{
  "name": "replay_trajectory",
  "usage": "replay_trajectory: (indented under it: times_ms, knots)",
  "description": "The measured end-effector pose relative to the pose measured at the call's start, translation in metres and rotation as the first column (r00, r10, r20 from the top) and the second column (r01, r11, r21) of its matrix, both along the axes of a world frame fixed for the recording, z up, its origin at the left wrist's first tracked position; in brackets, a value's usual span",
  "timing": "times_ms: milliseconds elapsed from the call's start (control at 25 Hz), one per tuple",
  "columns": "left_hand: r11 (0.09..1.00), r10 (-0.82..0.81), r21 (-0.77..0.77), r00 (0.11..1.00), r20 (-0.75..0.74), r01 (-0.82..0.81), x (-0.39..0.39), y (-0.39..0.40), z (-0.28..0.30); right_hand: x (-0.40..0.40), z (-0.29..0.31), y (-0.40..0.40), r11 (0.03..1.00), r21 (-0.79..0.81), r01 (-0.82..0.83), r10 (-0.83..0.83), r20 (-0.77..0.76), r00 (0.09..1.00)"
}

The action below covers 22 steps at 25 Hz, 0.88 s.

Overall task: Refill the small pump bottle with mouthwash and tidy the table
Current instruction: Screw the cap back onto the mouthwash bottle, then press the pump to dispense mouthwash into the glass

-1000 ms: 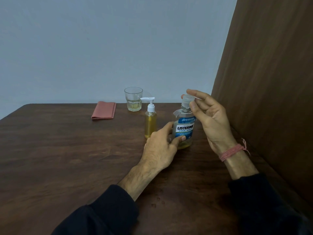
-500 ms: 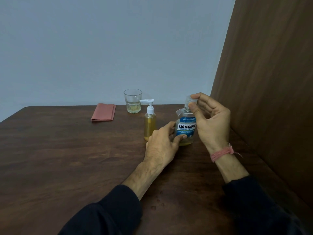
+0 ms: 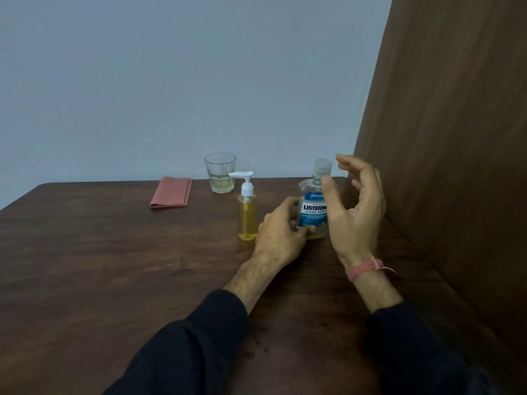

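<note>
Two hands, left hand (image 3: 281, 235) fingers round mouthwash bottle (image 3: 313, 212)

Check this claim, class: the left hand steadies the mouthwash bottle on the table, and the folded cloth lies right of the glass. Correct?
Not quite. In the head view the folded cloth lies left of the glass, not right. The left hand does steady the mouthwash bottle on the table.

We see a dim, even, bluish light with no glare. The surface (image 3: 114, 266) carries only faint shadows. Toward 5 and 7 o'clock the dark sleeves (image 3: 199, 352) blur, and wide-angle distortion tilts the panel (image 3: 456, 138) at 3 o'clock.
</note>
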State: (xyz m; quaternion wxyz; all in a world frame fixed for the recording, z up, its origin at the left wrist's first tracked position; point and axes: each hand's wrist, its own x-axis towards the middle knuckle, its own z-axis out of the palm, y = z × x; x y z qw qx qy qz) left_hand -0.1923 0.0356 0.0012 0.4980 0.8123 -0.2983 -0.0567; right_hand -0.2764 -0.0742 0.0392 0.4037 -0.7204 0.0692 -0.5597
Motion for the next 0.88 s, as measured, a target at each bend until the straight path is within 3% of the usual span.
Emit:
replay_trajectory:
  times_ms: [120,280,360,440,520,600,760,880]
  knots:
    - [0.989,0.067,-0.135,0.997,0.048,-0.060,-0.016,0.021,0.004,-0.002,0.002,0.012,0.994,-0.111,0.009,-0.003,0.057,0.998]
    - [0.957,0.242,-0.225,0.934,0.262,-0.185,-0.033,0.068,-0.004,0.001,-0.003,0.027,0.966,-0.245,-0.080,0.089,0.027,0.996]
    - [0.907,0.371,-0.291,0.905,0.210,-0.305,-0.024,0.090,0.000,0.005,-0.009,0.036,0.947,-0.284,-0.149,0.139,-0.057,0.989]
    - [0.892,0.417,-0.226,0.906,0.076,-0.392,-0.006,0.106,0.005,0.009,-0.019,0.044,0.928,-0.304,-0.213,0.163,-0.183,0.970]
    - [0.930,0.360,-0.084,0.933,0.023,-0.357,0.011,0.113,0.007,0.012,-0.029,0.050,0.912,-0.312,-0.268,0.170,-0.306,0.937]
    - [0.963,0.267,0.014,0.962,0.061,-0.268,0.019,0.112,0.005,0.015,-0.038,0.053,0.898,-0.310,-0.312,0.181,-0.386,0.905]
    - [0.981,0.195,-0.024,0.968,0.158,-0.194,0.023,0.106,0.001,0.018,-0.038,0.054,0.905,-0.315,-0.284,0.148,-0.394,0.907]
    - [0.999,0.047,-0.013,0.991,0.121,-0.046,0.028,0.106,-0.004,0.021,-0.039,0.052,0.935,-0.225,-0.273,0.176,-0.374,0.911]
